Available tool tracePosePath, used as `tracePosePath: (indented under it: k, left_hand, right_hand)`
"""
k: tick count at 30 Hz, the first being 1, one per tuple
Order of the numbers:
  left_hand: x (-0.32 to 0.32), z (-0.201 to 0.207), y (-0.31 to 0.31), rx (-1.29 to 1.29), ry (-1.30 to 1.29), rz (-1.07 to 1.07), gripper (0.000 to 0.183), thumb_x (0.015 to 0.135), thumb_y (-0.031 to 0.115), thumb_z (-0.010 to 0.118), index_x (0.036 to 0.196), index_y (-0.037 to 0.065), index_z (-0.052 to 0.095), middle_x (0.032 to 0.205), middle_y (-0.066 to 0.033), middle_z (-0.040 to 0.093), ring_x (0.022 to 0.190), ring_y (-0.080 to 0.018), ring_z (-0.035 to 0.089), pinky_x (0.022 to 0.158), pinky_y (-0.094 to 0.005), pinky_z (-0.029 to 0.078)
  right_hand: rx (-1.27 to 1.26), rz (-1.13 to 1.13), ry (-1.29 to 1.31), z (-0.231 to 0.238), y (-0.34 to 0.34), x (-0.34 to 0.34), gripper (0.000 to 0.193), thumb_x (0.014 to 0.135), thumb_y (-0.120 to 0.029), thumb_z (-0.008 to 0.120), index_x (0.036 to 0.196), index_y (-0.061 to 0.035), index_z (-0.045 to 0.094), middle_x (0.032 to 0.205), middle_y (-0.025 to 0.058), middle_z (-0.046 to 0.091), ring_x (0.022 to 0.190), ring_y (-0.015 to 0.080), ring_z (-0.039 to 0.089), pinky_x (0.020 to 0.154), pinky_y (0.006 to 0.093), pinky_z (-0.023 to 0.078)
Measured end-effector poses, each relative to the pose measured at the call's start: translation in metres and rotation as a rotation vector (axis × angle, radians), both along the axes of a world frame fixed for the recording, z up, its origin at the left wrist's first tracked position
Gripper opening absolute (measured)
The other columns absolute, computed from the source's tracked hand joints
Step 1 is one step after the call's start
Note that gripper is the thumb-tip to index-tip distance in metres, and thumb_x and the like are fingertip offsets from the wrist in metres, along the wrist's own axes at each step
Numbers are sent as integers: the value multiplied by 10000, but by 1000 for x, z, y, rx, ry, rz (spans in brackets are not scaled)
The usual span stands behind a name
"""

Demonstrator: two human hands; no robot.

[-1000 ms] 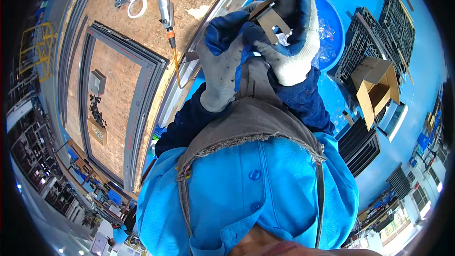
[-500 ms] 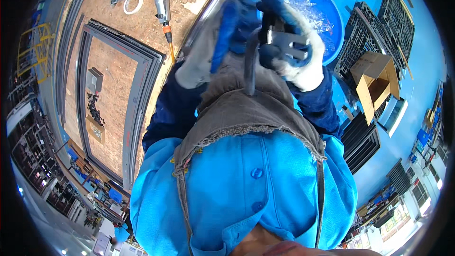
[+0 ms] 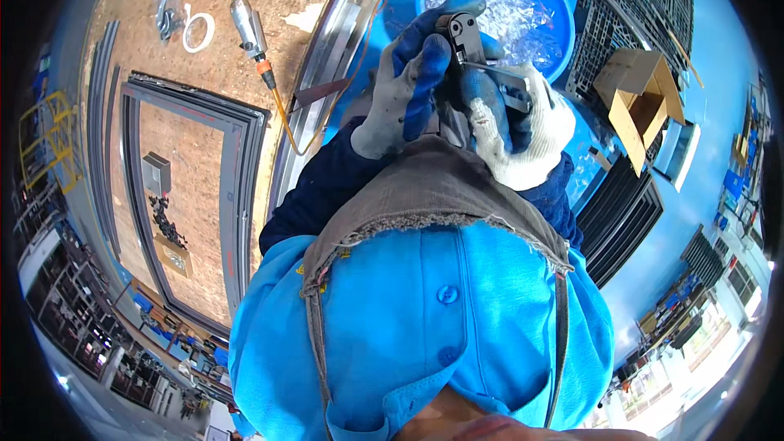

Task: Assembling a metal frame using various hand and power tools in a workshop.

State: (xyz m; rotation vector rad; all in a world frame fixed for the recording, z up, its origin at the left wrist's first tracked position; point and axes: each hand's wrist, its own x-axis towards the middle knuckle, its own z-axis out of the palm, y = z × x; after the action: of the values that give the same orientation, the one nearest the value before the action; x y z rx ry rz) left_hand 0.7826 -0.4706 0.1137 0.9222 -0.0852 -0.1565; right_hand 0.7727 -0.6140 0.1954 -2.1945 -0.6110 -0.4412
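Rough chipboard table (image 3: 286, 57) at left carries stacked grey frames (image 3: 241, 163) and a hose-fed power tool (image 3: 247, 28). At centre, the gloved left hand (image 3: 404, 86) curls around a dark metal fitting (image 3: 462, 33), between thumb and fingers; the right hand (image 3: 523, 122) grips a flat metal plate (image 3: 508, 78) beside it, whether joined I cannot tell. Slippery gloves could drop either towards the blue tub (image 3: 565, 24) just beyond.

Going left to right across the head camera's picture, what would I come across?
Long dark strips → white ring → slim metal tool with an orange fitting → gloved left hand → metal part → gloved right hand → open cardboard box.
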Motion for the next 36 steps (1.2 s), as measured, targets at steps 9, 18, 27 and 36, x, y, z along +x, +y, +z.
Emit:
tracePosePath:
  k: [9,18,27,36]
  left_hand:
    - [-11,-10,-3,-177,64,-52,546,893,326,603,1291,-12,441,1120,-87,583,982,-146,576,858,-281,474]
    - [-5,-9,4,-185,46,-42,466,903,306,588,1241,1,484,1100,-92,592,939,-159,603,808,-294,508]
    - [1,-34,6,-35,29,-28,694,931,545,373,1380,18,323,1060,-89,571,903,-155,596,742,-270,518]
    - [8,12,0,-145,-2,-174,629,961,482,363,1380,15,321,1007,-79,581,866,-136,591,725,-267,509]
  right_hand:
    - [88,-14,-35,-6,2,-5,344,638,-108,751,941,-22,614,762,121,615,598,266,620,538,309,493]
    - [46,77,98,-7,0,5,388,649,-167,784,978,-55,611,777,88,601,613,254,605,534,307,483]
    - [270,93,125,-17,-8,-2,498,627,-123,823,1051,-18,585,784,80,621,649,161,611,554,260,482]
    - [339,133,-28,-26,-9,-1,661,599,-156,845,1150,61,554,825,117,635,683,197,620,606,274,484]
